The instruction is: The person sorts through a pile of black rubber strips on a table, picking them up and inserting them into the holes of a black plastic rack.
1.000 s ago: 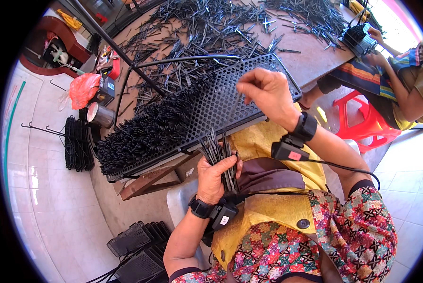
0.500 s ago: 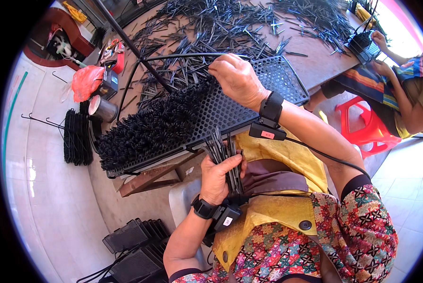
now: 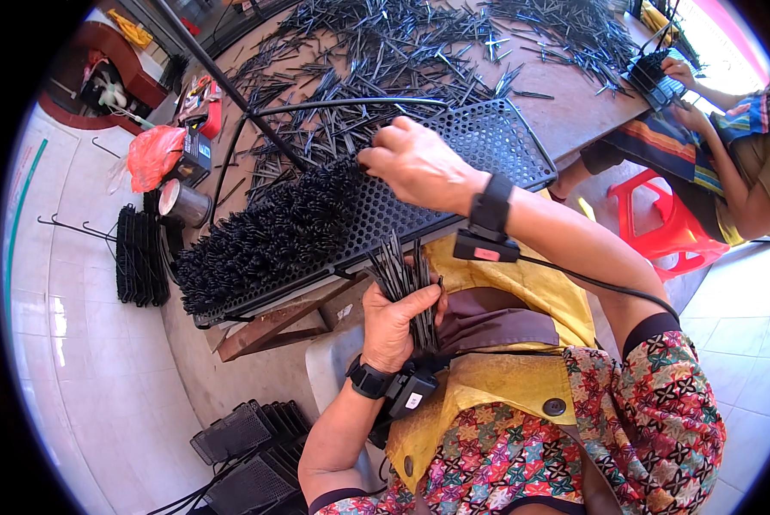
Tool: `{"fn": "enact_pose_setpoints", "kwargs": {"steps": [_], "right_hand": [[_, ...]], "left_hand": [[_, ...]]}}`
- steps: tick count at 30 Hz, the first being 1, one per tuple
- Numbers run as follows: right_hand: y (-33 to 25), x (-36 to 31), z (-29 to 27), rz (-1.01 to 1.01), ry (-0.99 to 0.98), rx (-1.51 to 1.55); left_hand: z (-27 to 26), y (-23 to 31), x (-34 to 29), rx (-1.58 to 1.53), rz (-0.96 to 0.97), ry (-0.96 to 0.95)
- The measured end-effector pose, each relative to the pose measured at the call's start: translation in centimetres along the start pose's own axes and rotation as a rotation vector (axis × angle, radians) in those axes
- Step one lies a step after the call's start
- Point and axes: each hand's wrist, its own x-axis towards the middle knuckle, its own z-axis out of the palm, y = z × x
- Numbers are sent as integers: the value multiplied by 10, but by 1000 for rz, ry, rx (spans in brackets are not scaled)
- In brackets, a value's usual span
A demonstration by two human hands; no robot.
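A bundle of thin black strips (image 3: 400, 276) stands upright in my left hand (image 3: 394, 322), its fingers wrapped round it in front of my yellow apron. My right hand (image 3: 424, 167) is over the black perforated tray (image 3: 488, 142), at the edge of the part filled with strips. Its fingertips are pinched together, and what they hold, if anything, is hidden. Tightly packed black strips standing on end (image 3: 269, 236) fill the tray's left part. Bare round holes show in its right part.
Loose black strips (image 3: 385, 51) cover much of the table (image 3: 565, 116). A black rod frame (image 3: 248, 112) rises over the tray. Stacked black racks (image 3: 248, 446) lie on the floor. At the right a person (image 3: 745, 163) handles a smaller tray by a red stool (image 3: 651, 232).
My right hand has moved left and down to the packed strips' edge. My left hand keeps its bundle nearly still. The tray appears slightly shifted in view.
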Motion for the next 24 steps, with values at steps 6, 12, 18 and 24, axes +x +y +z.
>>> {"fn": "enact_pose_setpoints", "kwargs": {"steps": [6, 12, 18, 24], "right_hand": [[-31, -40, -42, 560, -367, 742], [-30, -45, -46, 819, -286, 864], [0, -40, -42, 722, 137, 626], [22, -13, -28, 392, 522, 325]], "left_hand": [[-1, -7, 5, 93, 100, 31], [3, -6, 3, 96, 75, 30], [-3, -9, 6, 31, 28, 31], [-4, -8, 7, -2, 4, 31]]}}
